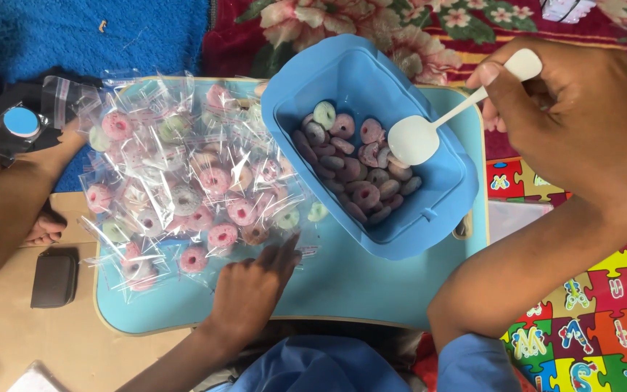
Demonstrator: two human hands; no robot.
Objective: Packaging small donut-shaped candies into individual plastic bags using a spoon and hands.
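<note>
Nearest on light blue plastic lap desk (342, 290): left hand (252, 287) flat, fingers spread, holding nothing, fingertips touching heap of small clear plastic bags of ring sweets (183, 181). Bags judged light, slippery, crinkly; pinch at edge.
Farther right: blue plastic tub (440, 185) of loose pink-grey ring sweets (357, 170), hard, likely brittle.
Right hand (582, 116) grip closed on white plastic spoon (429, 131) handle end; bowl over sweets.

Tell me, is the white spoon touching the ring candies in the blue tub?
Cannot tell. In the head view the white spoon, held by the right hand, overlaps the ring candies; no contact or gap shows.
</note>
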